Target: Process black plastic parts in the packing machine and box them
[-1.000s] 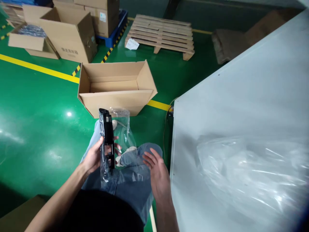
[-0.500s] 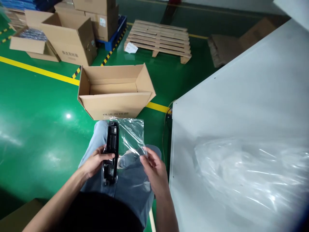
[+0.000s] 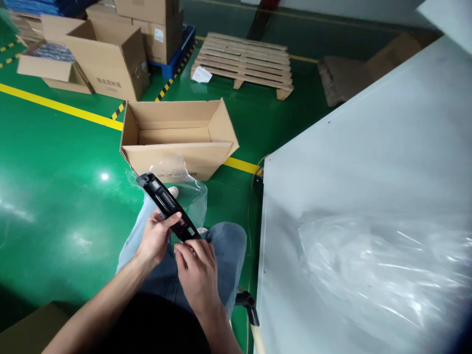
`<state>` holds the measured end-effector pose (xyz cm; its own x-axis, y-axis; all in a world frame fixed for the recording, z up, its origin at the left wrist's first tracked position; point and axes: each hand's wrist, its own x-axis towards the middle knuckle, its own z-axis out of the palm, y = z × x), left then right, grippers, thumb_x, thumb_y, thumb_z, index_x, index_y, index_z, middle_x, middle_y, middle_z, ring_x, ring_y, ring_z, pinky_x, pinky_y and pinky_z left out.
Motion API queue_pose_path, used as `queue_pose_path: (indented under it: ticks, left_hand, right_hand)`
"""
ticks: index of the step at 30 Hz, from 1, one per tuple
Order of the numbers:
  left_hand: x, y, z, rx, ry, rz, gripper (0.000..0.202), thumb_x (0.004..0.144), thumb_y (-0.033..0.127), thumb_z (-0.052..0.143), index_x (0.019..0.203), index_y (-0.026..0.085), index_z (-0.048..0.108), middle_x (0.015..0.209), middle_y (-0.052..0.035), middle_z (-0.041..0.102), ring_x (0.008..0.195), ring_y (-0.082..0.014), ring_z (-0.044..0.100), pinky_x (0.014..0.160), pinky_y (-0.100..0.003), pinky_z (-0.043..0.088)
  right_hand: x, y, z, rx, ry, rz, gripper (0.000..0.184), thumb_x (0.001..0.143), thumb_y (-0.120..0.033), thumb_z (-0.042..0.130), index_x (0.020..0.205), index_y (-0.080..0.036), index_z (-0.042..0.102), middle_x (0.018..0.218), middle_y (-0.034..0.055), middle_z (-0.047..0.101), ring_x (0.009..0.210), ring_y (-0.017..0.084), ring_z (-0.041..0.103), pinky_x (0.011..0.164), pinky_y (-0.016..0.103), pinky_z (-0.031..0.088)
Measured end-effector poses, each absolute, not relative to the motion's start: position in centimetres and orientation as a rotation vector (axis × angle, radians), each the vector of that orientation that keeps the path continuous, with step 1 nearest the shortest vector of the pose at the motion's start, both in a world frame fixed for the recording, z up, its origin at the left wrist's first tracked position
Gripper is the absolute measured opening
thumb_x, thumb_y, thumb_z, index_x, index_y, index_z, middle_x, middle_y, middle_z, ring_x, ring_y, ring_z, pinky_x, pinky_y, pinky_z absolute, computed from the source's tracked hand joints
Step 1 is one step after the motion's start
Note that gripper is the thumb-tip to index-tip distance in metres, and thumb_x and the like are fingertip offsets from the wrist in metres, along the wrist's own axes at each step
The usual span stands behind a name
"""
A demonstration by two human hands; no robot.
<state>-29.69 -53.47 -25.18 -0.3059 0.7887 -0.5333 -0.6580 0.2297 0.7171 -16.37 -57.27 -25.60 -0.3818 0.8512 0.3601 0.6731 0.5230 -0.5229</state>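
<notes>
A long black plastic part (image 3: 164,199) with recesses along its face slants over my knees. My left hand (image 3: 157,236) is closed around its middle, thumb across the face. At the near end, my right hand (image 3: 198,260) has its fingers curled in and closed against the part; whether they also pinch plastic film is hidden. A clear plastic bag (image 3: 197,194) spreads loosely behind and beyond the part, in front of the open cardboard box (image 3: 177,153).
On my right a large pale grey surface (image 3: 291,196) carries a heap of clear plastic bags (image 3: 368,260). A wooden pallet (image 3: 243,59) and more cardboard boxes (image 3: 110,69) stand farther off. A black-jointed tube (image 3: 250,307) is beside my right knee.
The black part has turned from nearly upright to a slant, its far end leftward. My right hand has left the bag's right side and come to the part's near end. The bag has shifted.
</notes>
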Motion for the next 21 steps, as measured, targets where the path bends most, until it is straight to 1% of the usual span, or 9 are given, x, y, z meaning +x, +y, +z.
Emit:
queue_pose_path:
  ticks: [1, 3, 5, 8, 10, 12, 14, 17, 21]
  left_hand:
    - [-29.5, -53.2, -25.2, 0.139, 1.226, 1.450, 0.040, 0.059, 0.033, 0.099, 0.081, 0.015, 0.070, 0.075, -0.0012, 0.069, 0.067, -0.0141, 0.061, 0.067, -0.026, 0.049]
    - [-29.3, -52.7, -25.2, 0.127, 1.254, 1.451, 0.043, 0.054, 0.035, 0.101, 0.076, 0.015, 0.069, 0.071, -0.0015, 0.068, 0.065, -0.0145, 0.061, 0.065, -0.026, 0.049]
    - [-29.3, -52.4, -25.4, 0.106, 1.277, 1.444, 0.047, 0.052, 0.037, 0.102, 0.077, 0.015, 0.069, 0.071, -0.0016, 0.068, 0.065, -0.0150, 0.062, 0.064, -0.026, 0.049]
    - [-29.1, -52.2, -25.6, 0.079, 1.268, 1.435, 0.050, 0.050, 0.038, 0.102, 0.081, 0.015, 0.069, 0.074, -0.0009, 0.068, 0.067, -0.0142, 0.063, 0.064, -0.025, 0.050]
    - [-29.0, -52.2, -25.7, 0.058, 1.251, 1.437, 0.052, 0.050, 0.036, 0.103, 0.083, 0.015, 0.068, 0.075, -0.0003, 0.068, 0.067, -0.0130, 0.062, 0.065, -0.025, 0.051]
    - [-29.0, -52.2, -25.8, 0.035, 1.229, 1.442, 0.052, 0.050, 0.034, 0.103, 0.084, 0.014, 0.067, 0.077, -0.0002, 0.068, 0.068, -0.0124, 0.062, 0.066, -0.024, 0.052]
    - [-29.1, -52.0, -25.9, 0.012, 1.201, 1.452, 0.052, 0.052, 0.034, 0.103, 0.083, 0.014, 0.067, 0.077, -0.0002, 0.068, 0.068, -0.0124, 0.062, 0.067, -0.024, 0.053]
    - [-29.5, -51.6, -25.9, -0.012, 1.126, 1.465, 0.049, 0.055, 0.034, 0.103, 0.082, 0.015, 0.067, 0.075, -0.0001, 0.067, 0.069, -0.0133, 0.064, 0.071, -0.026, 0.056]
    - [-30.3, -50.6, -25.7, -0.026, 1.037, 1.473, 0.044, 0.058, 0.031, 0.102, 0.082, 0.015, 0.069, 0.077, -0.0002, 0.067, 0.074, -0.0142, 0.067, 0.071, -0.024, 0.057]
  right_hand:
    - [-16.8, -57.5, -26.1, -1.215, -2.182, 0.365, 0.016, 0.098, -0.009, 0.063, 0.094, -0.023, 0.071, 0.084, 0.0022, 0.070, 0.082, 0.019, 0.064, 0.079, 0.035, 0.049]
    - [-17.1, -58.0, -27.0, -1.147, -2.216, 0.339, 0.021, 0.100, -0.005, 0.057, 0.093, -0.021, 0.070, 0.086, 0.0032, 0.070, 0.082, 0.018, 0.063, 0.081, 0.034, 0.049]
    - [-17.1, -58.4, -27.7, -1.072, -2.268, 0.324, 0.022, 0.101, -0.005, 0.053, 0.095, -0.018, 0.069, 0.089, 0.0047, 0.071, 0.083, 0.018, 0.062, 0.082, 0.034, 0.050]
    - [-16.4, -58.4, -28.1, -1.000, -2.383, 0.291, 0.026, 0.100, -0.004, 0.051, 0.085, -0.018, 0.066, 0.082, 0.0039, 0.068, 0.077, 0.019, 0.058, 0.077, 0.036, 0.048]
    - [-15.8, -58.1, -27.9, -0.947, -2.455, 0.288, 0.026, 0.100, -0.005, 0.052, 0.083, -0.019, 0.066, 0.077, 0.0028, 0.066, 0.075, 0.019, 0.058, 0.075, 0.036, 0.047]
    - [-15.1, -57.5, -27.4, -0.904, -2.441, 0.323, 0.021, 0.099, -0.006, 0.055, 0.092, -0.020, 0.069, 0.081, 0.0023, 0.069, 0.077, 0.018, 0.061, 0.077, 0.037, 0.048]
    - [-14.5, -56.9, -26.7, -0.901, -2.317, 0.385, 0.016, 0.099, -0.009, 0.061, 0.104, -0.020, 0.071, 0.090, 0.0032, 0.074, 0.083, 0.018, 0.066, 0.080, 0.036, 0.050]
    - [-13.9, -55.9, -25.9, -0.994, -2.086, 0.413, 0.019, 0.097, -0.015, 0.067, 0.115, -0.021, 0.072, 0.099, 0.0061, 0.075, 0.090, 0.019, 0.070, 0.083, 0.035, 0.056]
    - [-13.4, -55.0, -25.7, -1.120, -1.952, 0.394, 0.023, 0.099, -0.018, 0.064, 0.120, -0.023, 0.072, 0.097, 0.0072, 0.074, 0.089, 0.020, 0.071, 0.081, 0.034, 0.060]
